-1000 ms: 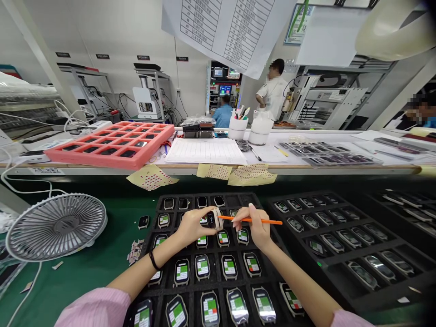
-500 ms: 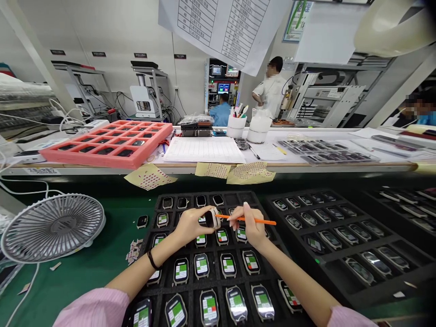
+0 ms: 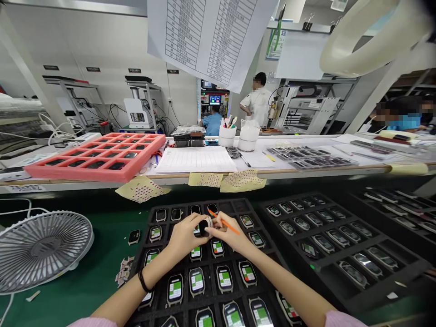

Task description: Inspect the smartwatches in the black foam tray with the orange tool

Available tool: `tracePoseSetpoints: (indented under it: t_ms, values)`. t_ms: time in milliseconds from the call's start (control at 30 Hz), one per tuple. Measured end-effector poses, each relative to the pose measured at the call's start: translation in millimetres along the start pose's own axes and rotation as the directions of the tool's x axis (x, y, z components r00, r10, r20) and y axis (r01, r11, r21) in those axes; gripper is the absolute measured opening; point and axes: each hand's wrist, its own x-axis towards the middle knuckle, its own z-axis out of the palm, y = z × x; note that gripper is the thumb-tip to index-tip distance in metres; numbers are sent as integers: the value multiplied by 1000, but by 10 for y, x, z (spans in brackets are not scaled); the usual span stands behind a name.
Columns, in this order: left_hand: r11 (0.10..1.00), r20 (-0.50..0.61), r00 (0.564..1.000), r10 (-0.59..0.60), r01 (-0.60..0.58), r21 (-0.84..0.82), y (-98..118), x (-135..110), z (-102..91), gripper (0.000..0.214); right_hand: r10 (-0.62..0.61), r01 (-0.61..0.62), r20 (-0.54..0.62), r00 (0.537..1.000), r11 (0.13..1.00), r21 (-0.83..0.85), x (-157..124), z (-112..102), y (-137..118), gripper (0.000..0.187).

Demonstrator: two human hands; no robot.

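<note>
Above the back half of a black foam tray [image 3: 218, 256], my left hand [image 3: 185, 234] is closed around a smartwatch body [image 3: 204, 226] with a dark face and a pale case. My right hand [image 3: 227, 232] meets it from the other side, its thumb against the watch. A thin orange stick [image 3: 229, 224] stays gripped in the right fingers, tilted up to the left. Several watches with green and white screens, such as this watch [image 3: 225, 278], sit in the tray's compartments. Along the back row the watch [image 3: 161, 215] has a dark screen.
A grey fan [image 3: 46, 250] and a lone watch [image 3: 134, 236] lie left of the tray. More black trays [image 3: 327, 268] of watches stand to the right. On the shelf are a pink foam tray [image 3: 91, 172], paper sheets [image 3: 195, 159] and a pen cup [image 3: 227, 136]. Two people work behind it.
My right hand has come in to the left and now touches the watch. The orange stick has swung from nearly level to a slant. The camera view has tilted up slightly and shifted right.
</note>
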Motion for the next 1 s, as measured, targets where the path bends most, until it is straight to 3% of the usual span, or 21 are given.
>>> tracePoseSetpoints:
  t_ms: [100,300,433,867,1000]
  values:
    - [1000,11,1000,9,-9,-24,31,-16,14,42,-1,2,3,1000,998,-60,10,50,62,43]
    - [985,-52,998,40,-48,-166,35,-26,18,54,65,-60,-26,998,985,160,20,-23,-31,51]
    - [978,-75,997,26,-41,-207,70,-38,-17,51,48,-37,-65,997,987,154,-3,-29,-95,53]
    - [980,-85,996,16,-33,-196,124,-35,-47,48,25,-9,-100,995,986,165,-11,-4,-61,55]
    - [986,-148,989,-4,-21,-168,100,-29,-44,44,81,-57,-75,994,958,281,-15,-16,-84,50]
